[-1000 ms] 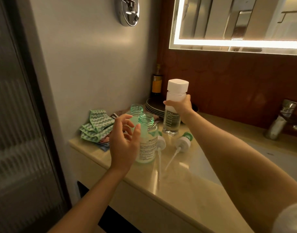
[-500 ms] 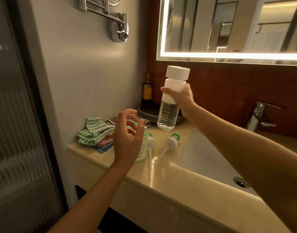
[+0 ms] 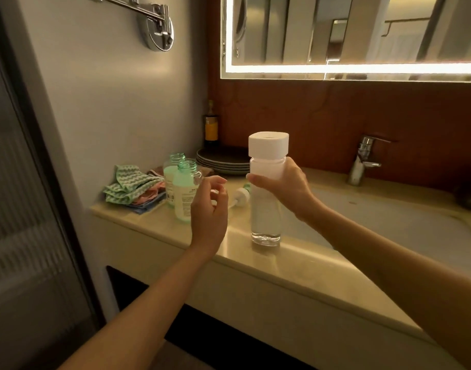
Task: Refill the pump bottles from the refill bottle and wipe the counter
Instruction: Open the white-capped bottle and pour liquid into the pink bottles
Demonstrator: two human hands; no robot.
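My right hand (image 3: 283, 186) grips the clear refill bottle (image 3: 266, 217) just below its white cap (image 3: 268, 144); the bottle stands upright with its base at the counter's front edge. My left hand (image 3: 209, 206) hovers open beside it, fingers curled, holding nothing. Two green pump bottles with open necks, one in front (image 3: 185, 193) and one behind (image 3: 171, 180), stand on the beige counter (image 3: 269, 265) left of my left hand. A removed pump head (image 3: 241, 196) lies on the counter between my hands; a second one is hidden.
Folded green zigzag cloths (image 3: 130, 186) lie on pink and blue ones at the counter's left end. Dark plates (image 3: 222, 162) are stacked at the back beside a small amber bottle (image 3: 211, 128). The sink basin (image 3: 383, 225) and chrome faucet (image 3: 362, 161) lie to the right.
My right hand has carried the refill bottle from the back of the counter, lifted it, and brought it down near the front edge. My left hand stayed open near the pump bottles.
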